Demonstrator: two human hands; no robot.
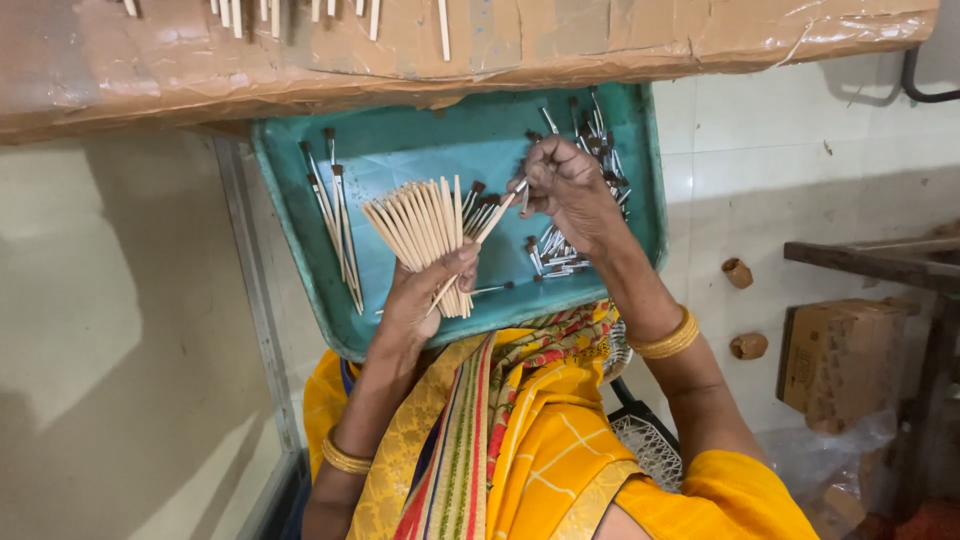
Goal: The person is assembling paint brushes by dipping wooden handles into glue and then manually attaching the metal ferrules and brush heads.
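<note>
Cardboard-covered counter [600, 45] along far edge, few sticks on top. Teal tray [400, 160] on lap, nearer. Loose brush heads w/ metal ferrules [555, 255] piled on tray's right side; finished brushes [340, 220] lying at left. L hand [425, 295] grip closed round fan of wooden sticks [420, 225], thumb clamping. R hand [565, 185] fingertips pinched on single stick [495, 217] at ferrule end. Step, by look: fitting head onto stick. Next move needs straight alignment, firm push.

sticks [420, 225] over tray [400, 155] (on lap), brushes [335, 215] left
</note>
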